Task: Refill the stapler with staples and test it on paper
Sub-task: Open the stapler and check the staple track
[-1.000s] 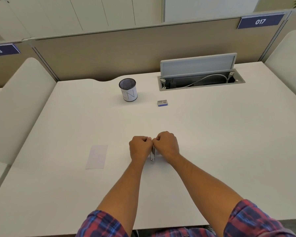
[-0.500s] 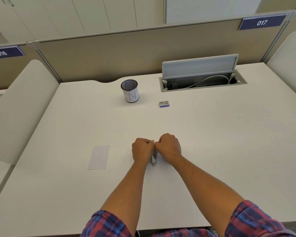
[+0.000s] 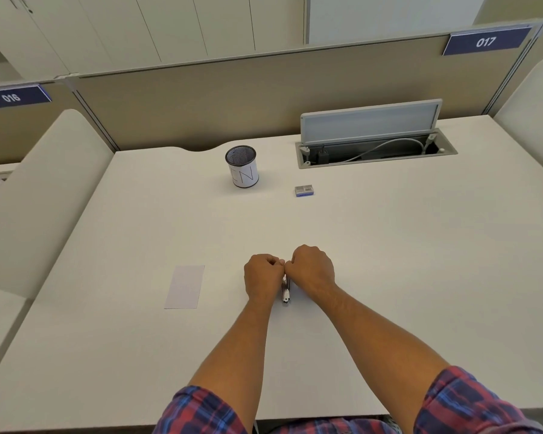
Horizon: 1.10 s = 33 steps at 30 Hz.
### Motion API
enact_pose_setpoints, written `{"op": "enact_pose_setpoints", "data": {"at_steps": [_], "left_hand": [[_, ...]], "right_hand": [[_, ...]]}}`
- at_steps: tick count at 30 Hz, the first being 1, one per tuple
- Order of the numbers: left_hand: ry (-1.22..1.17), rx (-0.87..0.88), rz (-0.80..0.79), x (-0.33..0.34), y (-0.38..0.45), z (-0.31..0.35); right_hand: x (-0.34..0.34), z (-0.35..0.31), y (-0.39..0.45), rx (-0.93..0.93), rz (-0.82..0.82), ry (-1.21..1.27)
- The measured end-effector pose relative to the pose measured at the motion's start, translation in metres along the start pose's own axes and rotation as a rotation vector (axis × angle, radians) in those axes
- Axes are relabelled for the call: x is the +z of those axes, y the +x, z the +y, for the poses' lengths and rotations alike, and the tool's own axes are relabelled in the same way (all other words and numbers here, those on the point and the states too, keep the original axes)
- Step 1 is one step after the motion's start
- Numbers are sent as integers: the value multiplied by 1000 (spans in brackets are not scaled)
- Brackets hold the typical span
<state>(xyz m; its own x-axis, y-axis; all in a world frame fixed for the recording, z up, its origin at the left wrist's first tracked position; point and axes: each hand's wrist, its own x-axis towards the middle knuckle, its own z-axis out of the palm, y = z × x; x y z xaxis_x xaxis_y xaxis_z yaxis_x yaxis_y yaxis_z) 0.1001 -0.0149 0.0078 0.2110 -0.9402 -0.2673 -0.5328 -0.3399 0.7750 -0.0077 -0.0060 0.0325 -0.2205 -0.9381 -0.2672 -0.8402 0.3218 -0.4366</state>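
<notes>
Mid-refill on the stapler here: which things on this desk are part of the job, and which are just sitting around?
Part of the job:
- stapler, gripped between the left hand and right hand
- staple box, far side of the desk
- paper slip, left of the hands

Just lying about:
- mesh pen cup
- open cable tray with its raised lid

You can read "017" on sign (image 3: 486,41) right of cup (image 3: 242,166); "016" on sign (image 3: 11,97) left; cup marked "N".
</notes>
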Motion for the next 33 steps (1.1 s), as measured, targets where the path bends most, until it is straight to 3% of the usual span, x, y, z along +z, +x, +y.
{"op": "enact_pose_setpoints", "data": {"at_steps": [11,24,33], "left_hand": [[0,46,117,2,4,-10],[340,704,287,-3,12,-15],[480,800,224,0,6,-18]], "right_hand": [[3,11,7,-74,111,-97],[-5,53,14,-265,497,28],[-2,72,18,-326,585,-6]]}}
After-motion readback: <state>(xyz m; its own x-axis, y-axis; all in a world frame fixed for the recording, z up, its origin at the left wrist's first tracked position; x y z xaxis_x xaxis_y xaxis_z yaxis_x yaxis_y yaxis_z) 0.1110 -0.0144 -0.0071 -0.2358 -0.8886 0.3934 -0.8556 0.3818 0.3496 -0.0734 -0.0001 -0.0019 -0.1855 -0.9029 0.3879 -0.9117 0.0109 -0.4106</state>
